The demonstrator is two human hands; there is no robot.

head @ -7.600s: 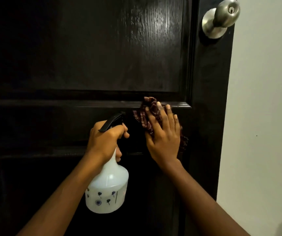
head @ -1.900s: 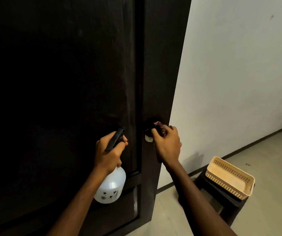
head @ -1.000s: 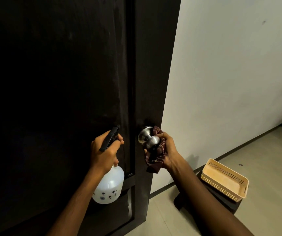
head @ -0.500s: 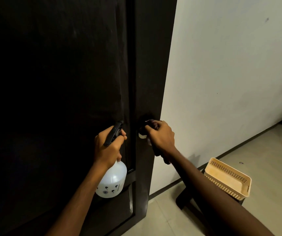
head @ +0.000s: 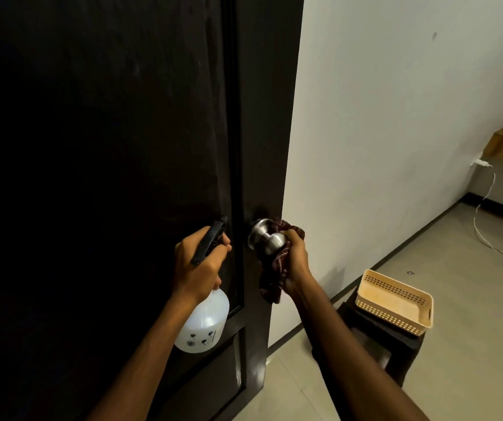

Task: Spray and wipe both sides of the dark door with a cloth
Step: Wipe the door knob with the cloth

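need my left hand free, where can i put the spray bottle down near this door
Bare floor lies between the door's edge and the stool, and wider beyond the stool up to the white cable. The basket on the stool shows nothing inside. Tight by the knob.

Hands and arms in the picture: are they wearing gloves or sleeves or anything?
No. The left hand and the right hand have no gloves, and no ring, watch or bracelet shows. The arms behind them are bare right to the picture's edge, with no sleeves in sight.
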